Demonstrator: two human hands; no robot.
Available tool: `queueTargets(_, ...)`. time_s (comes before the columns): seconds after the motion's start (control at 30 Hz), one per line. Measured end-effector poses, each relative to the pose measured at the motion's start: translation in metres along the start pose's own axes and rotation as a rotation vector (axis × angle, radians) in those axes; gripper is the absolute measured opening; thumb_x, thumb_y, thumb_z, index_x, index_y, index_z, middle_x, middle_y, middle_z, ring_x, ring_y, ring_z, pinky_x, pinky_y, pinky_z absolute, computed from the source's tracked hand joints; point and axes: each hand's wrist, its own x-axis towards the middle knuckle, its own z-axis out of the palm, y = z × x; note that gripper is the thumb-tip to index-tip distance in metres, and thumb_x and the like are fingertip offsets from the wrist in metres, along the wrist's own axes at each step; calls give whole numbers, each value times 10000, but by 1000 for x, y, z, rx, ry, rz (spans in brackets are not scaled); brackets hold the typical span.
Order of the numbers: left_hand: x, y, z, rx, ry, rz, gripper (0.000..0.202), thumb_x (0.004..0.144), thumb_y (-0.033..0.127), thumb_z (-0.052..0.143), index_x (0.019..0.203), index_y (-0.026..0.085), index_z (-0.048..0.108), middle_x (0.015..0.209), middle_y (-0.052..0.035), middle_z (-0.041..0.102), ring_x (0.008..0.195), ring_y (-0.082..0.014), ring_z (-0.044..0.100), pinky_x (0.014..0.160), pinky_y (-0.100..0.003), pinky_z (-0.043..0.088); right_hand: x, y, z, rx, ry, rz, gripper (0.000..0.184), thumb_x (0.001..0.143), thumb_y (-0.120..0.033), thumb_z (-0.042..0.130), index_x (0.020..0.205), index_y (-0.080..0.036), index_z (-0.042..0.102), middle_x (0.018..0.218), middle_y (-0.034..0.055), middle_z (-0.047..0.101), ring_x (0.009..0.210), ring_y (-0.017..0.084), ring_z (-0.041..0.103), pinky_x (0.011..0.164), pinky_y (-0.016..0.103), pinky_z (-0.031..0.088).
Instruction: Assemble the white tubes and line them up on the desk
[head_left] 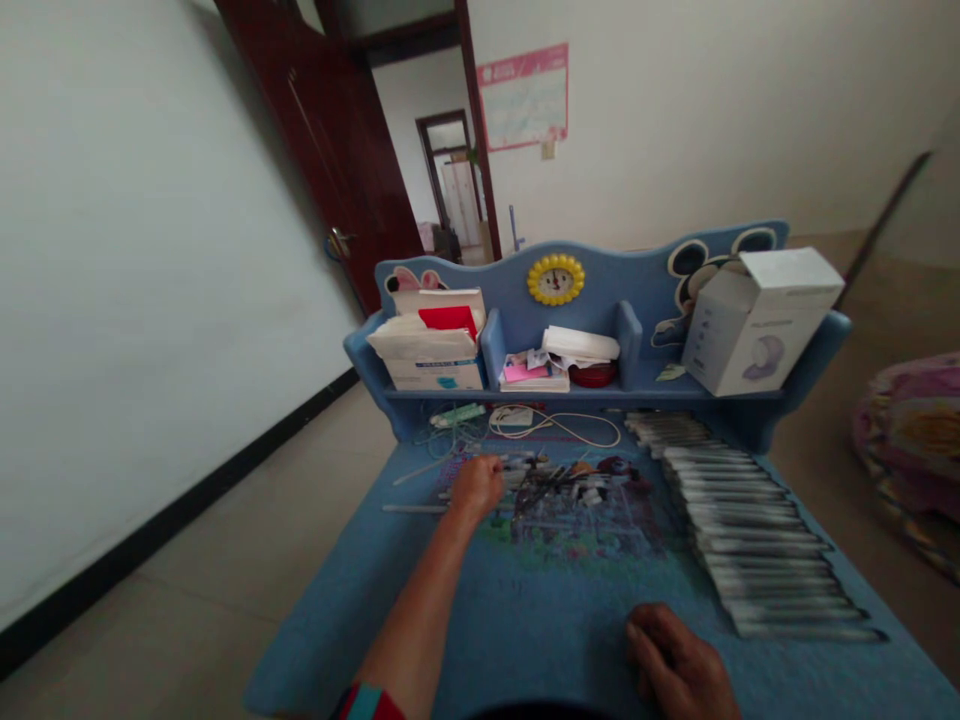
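Observation:
My left hand reaches over the blue desk, its fingers closed at the left side of a scattered heap of thin pen parts. What it grips, if anything, is too small to make out. A thin white stick lies just left of that hand. My right hand rests near the desk's front edge with its fingers curled in, and their inner side is hidden. To its right, slim pens with pale barrels and dark ends lie side by side in a long row.
A white cable and a green-and-white power strip lie at the back. The raised blue shelf bears a carton of papers, a red round case and a white box. A yellow flower-shaped clock is on its backboard.

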Motion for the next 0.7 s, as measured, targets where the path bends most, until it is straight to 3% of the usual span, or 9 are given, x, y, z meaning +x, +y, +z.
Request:
queueTargets(0.1, -6, -5, 0, 111, -24, 64, 236, 705, 68, 518, 831, 161, 695, 875, -84, 689, 898, -227, 611, 802, -294, 419, 1, 1, -2, -34, -65, 14, 362, 774, -547, 474, 751, -207, 597, 536, -8, 571, 467, 144, 553, 461, 213, 439)
queueTargets(0.3, -17, -4, 2, 235, -70, 145, 202, 719, 132, 553, 871, 170, 682, 962, -95, 648, 910, -241, 608, 799, -306, 428, -3, -2, 5, -56, 79, -18, 369, 763, -562, 468, 696, -220, 589, 479, -27, 536, 426, 134, 519, 436, 215, 408)
queueTargets(0.57, -14, -2, 1, 297, -170, 174, 123, 775, 181, 568, 848, 176, 667, 1000, -81, 636, 970, -235, 588, 828, -326, 430, -4, -2, 7, -96, 87, -34, 369, 767, -556, 463, 703, -213, 582, 473, -31, 519, 424, 136, 509, 432, 223, 398)
queueTargets(0.7, -8, -1, 3, 297, -233, 156, 191, 839, 302, 555, 942, 152, 615, 1028, -62, 619, 959, -200, 578, 835, -390, 452, -4, 1, 8, -97, 91, -20, 377, 761, -559, 466, 724, -204, 585, 512, -22, 539, 430, 130, 499, 436, 221, 397)
